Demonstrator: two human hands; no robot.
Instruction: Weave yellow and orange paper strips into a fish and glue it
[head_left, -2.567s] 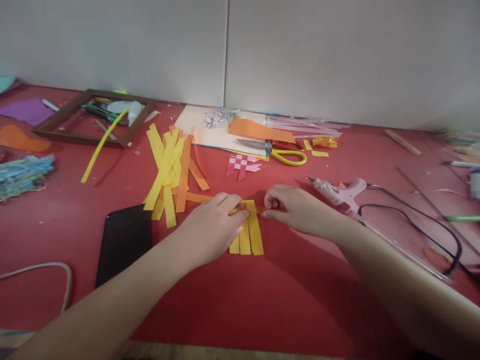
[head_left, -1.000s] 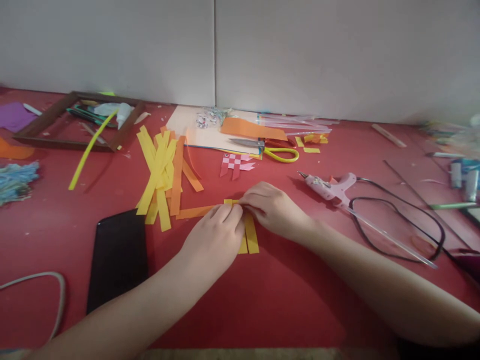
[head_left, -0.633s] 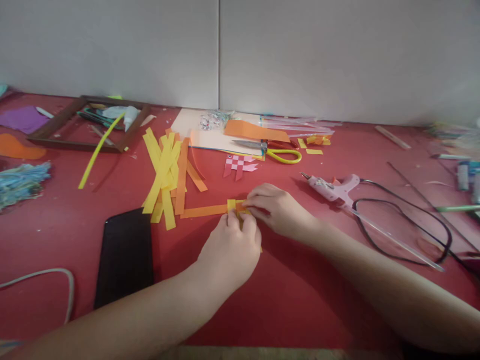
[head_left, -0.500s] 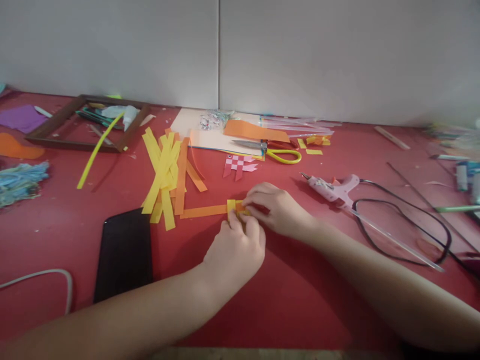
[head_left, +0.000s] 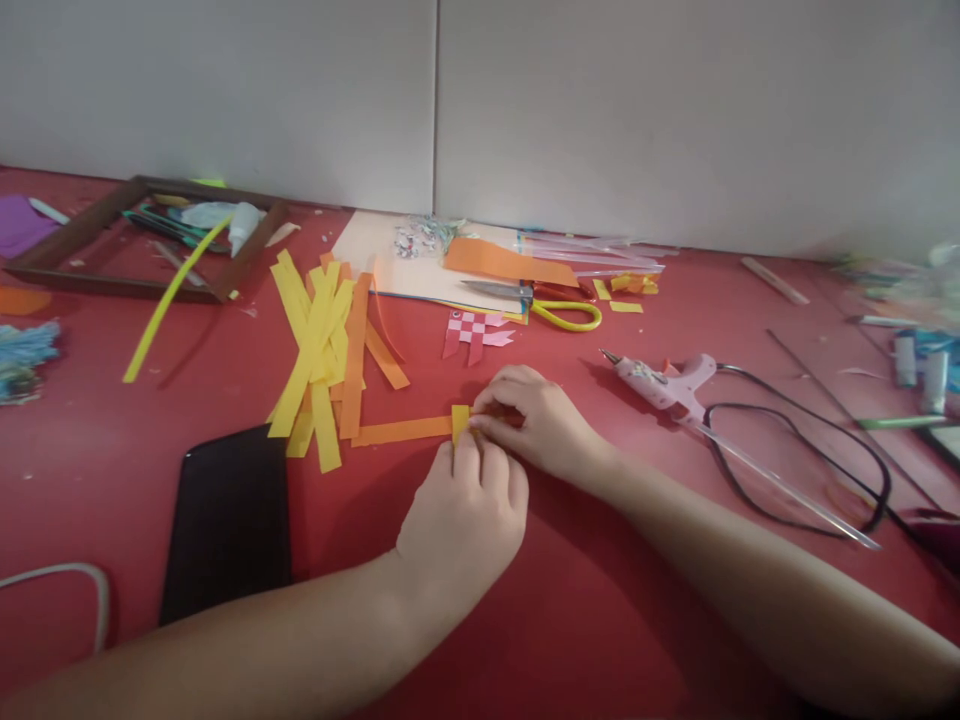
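My left hand (head_left: 469,500) is closed on a yellow paper strip (head_left: 460,420) that crosses an orange strip (head_left: 405,430) near the centre of the red table. Touching it from the right, my right hand (head_left: 532,420) has its thumb and fingers pinched on the same folded paper; most of that piece is hidden beneath the fingers. The orange strip runs out flat to the left. A pile of yellow strips (head_left: 311,340) lies left of the hands, with orange strips (head_left: 355,360) beside it. Beyond my hands sits a pink and red woven paper fish (head_left: 469,327).
A black phone (head_left: 229,520) lies at front left, and a brown frame (head_left: 82,235) holding tools stands behind. Yellow-handled scissors (head_left: 566,315) rest on paper at the back. To the right are a pink glue gun (head_left: 660,385) and its looped cable (head_left: 810,385).
My left hand's fingers have drawn closer together over the folded paper, covering more of it. The view has shifted slightly, moving the left-side objects further left.
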